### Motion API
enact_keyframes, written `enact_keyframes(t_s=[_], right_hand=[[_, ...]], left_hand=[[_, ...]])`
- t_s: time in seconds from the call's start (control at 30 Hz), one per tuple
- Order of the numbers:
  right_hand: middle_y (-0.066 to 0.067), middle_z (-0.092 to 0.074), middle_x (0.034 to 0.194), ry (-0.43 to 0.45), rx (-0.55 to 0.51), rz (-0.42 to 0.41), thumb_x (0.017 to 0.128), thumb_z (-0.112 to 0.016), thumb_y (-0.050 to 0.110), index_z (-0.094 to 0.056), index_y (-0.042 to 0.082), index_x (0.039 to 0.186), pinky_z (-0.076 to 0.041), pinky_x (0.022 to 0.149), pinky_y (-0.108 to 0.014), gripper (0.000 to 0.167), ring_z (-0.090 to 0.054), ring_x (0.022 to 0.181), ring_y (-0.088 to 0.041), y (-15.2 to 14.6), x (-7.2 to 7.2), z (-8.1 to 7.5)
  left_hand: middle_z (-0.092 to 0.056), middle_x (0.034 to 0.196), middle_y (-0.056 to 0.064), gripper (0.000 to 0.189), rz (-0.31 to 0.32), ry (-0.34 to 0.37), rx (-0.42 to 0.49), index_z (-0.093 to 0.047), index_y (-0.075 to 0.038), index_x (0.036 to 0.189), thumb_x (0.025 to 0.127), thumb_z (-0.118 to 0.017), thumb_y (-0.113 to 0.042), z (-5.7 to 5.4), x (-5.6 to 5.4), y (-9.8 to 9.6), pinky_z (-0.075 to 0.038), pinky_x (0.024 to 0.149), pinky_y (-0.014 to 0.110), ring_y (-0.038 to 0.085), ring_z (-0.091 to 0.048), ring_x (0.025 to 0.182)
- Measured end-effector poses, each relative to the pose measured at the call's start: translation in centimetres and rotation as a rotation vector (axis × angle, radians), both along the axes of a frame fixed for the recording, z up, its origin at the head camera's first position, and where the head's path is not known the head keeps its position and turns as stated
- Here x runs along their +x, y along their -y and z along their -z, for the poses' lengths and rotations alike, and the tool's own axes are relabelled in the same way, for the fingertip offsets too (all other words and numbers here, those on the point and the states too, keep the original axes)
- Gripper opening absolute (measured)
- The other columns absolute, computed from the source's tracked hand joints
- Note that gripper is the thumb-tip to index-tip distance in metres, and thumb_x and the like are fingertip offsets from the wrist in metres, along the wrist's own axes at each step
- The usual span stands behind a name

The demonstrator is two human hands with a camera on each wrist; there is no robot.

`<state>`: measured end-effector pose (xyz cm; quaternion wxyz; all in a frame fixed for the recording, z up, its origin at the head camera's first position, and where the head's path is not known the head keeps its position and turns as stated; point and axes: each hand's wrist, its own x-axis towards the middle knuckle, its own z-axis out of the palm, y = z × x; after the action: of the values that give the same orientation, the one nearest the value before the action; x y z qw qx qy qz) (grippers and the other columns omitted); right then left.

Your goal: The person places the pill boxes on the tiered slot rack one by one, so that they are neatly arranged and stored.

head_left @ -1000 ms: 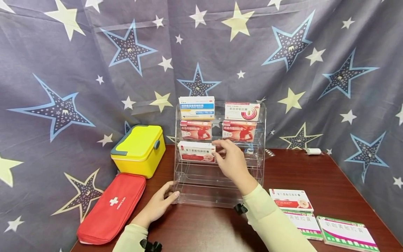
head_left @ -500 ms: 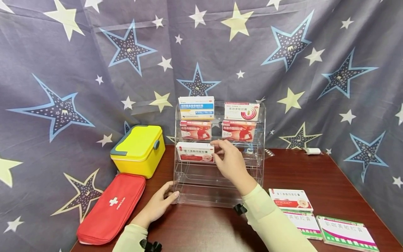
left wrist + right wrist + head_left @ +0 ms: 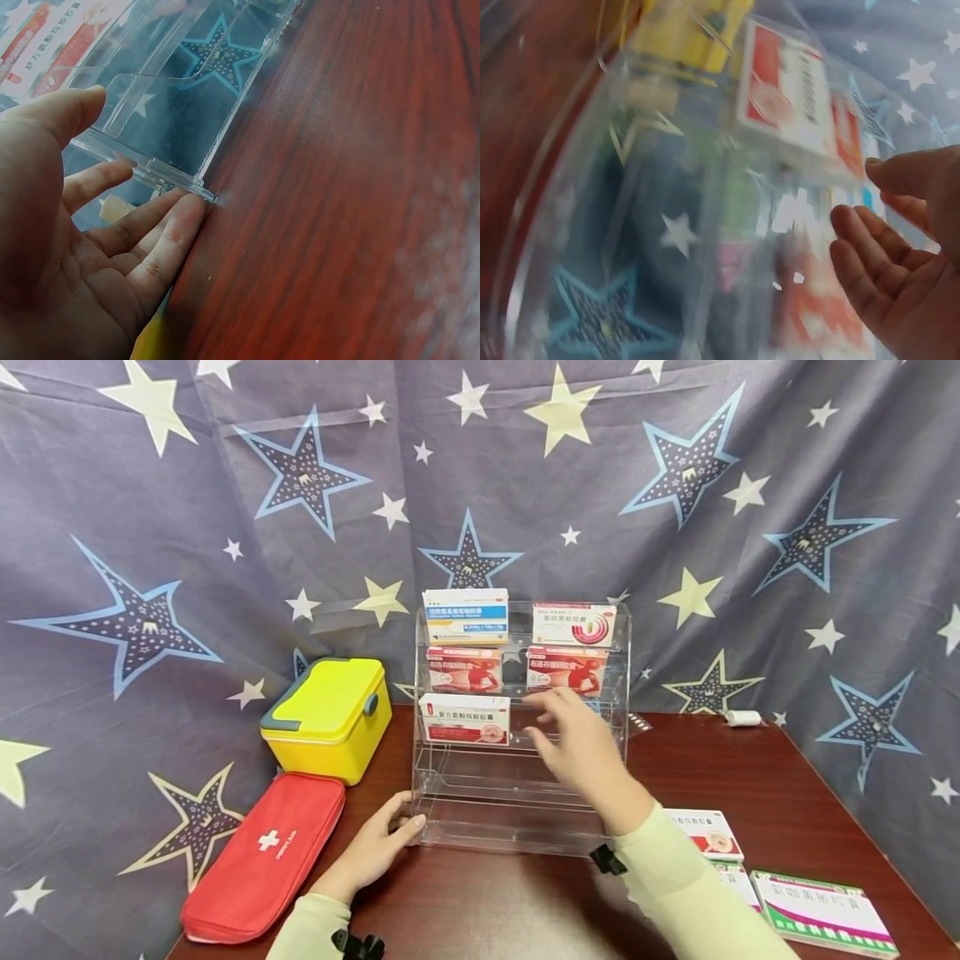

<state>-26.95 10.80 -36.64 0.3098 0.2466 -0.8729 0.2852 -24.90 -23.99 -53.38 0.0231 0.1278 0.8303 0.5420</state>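
Observation:
A clear tiered display rack (image 3: 480, 814) stands on the table with medicine boxes in its upper tiers. My right hand (image 3: 581, 747) is just right of a white-and-red medicine box (image 3: 467, 722) in the third tier, with a gap between fingertips and box. In the right wrist view its thumb and fingers (image 3: 885, 255) are apart and hold nothing. My left hand (image 3: 382, 843) rests at the rack's lower left corner. The left wrist view shows its fairly straight fingers (image 3: 169, 240) touching the clear plastic edge, the thumb spread away from them.
Two red boxes (image 3: 463, 670) fill the second tier; a blue-and-white box (image 3: 467, 617) and a white-pink box (image 3: 573, 625) top the rack. A yellow case (image 3: 326, 718) and red first-aid pouch (image 3: 262, 860) lie left. More medicine boxes (image 3: 825, 910) lie right, partly behind my sleeve.
My right hand has let go of the white-and-red box and moved right, away from it. The box stays in the third tier. My left hand keeps its place at the rack's corner.

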Motion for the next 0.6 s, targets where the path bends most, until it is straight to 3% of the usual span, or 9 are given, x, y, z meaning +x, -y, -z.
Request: enact_keyframes(t_s=[0.2,0.3,0.4,0.47,0.6], right_hand=[[-0.003,-0.07,0.099,-0.151,-0.155,-0.027,0.083,-0.084,-0.001,-0.075,0.009,0.109,-0.054,0.075,-0.027,0.029,-0.068,0.083,-0.015,-7.0,2.1,-0.7],[-0.003,-0.071,0.095,-0.132,-0.206,0.025,0.083,-0.083,-0.004,-0.075,0.006,0.108,-0.05,0.073,-0.017,0.029,-0.066,0.081,-0.013,-11.1,2.5,0.3],[-0.004,-0.072,0.1,0.004,-0.194,0.119,0.086,-0.085,0.003,-0.073,0.008,0.114,-0.048,0.076,-0.013,0.032,-0.068,0.083,-0.017,-15.1,2.9,2.4],[-0.006,-0.072,0.105,0.121,-0.158,0.175,0.088,-0.086,0.011,-0.071,0.008,0.12,-0.05,0.076,-0.017,0.035,-0.069,0.087,-0.021,-17.6,3.1,4.2],[-0.018,-0.069,0.12,0.374,-0.097,0.211,0.092,-0.084,0.023,-0.066,0.005,0.128,-0.056,0.085,-0.041,0.044,-0.069,0.103,-0.036,-21.7,3.4,7.6]], left_hand=[[-0.065,0.116,0.012,0.044,0.0,-0.019,-0.003,-0.053,-0.015,0.145,0.106,-0.066,-0.03,0.1,-0.2,0.0,-0.057,0.078,0.032,0.021,-0.07,0.096],[-0.065,0.116,0.012,0.044,0.002,-0.023,-0.01,-0.054,-0.016,0.145,0.106,-0.065,-0.031,0.2,-0.3,0.1,-0.057,0.079,0.031,0.022,-0.07,0.097],[-0.064,0.117,0.013,0.044,0.006,-0.023,-0.009,-0.053,-0.016,0.146,0.106,-0.065,-0.031,0.2,-0.3,0.1,-0.057,0.079,0.031,0.023,-0.069,0.099],[-0.064,0.118,0.014,0.045,0.01,-0.018,-0.004,-0.053,-0.015,0.146,0.106,-0.065,-0.031,0.3,-0.3,0.2,-0.057,0.08,0.031,0.024,-0.069,0.1],[-0.063,0.118,0.015,0.046,0.021,-0.01,0.007,-0.053,-0.014,0.147,0.106,-0.064,-0.031,0.4,-0.2,0.1,-0.058,0.082,0.032,0.025,-0.069,0.102]])
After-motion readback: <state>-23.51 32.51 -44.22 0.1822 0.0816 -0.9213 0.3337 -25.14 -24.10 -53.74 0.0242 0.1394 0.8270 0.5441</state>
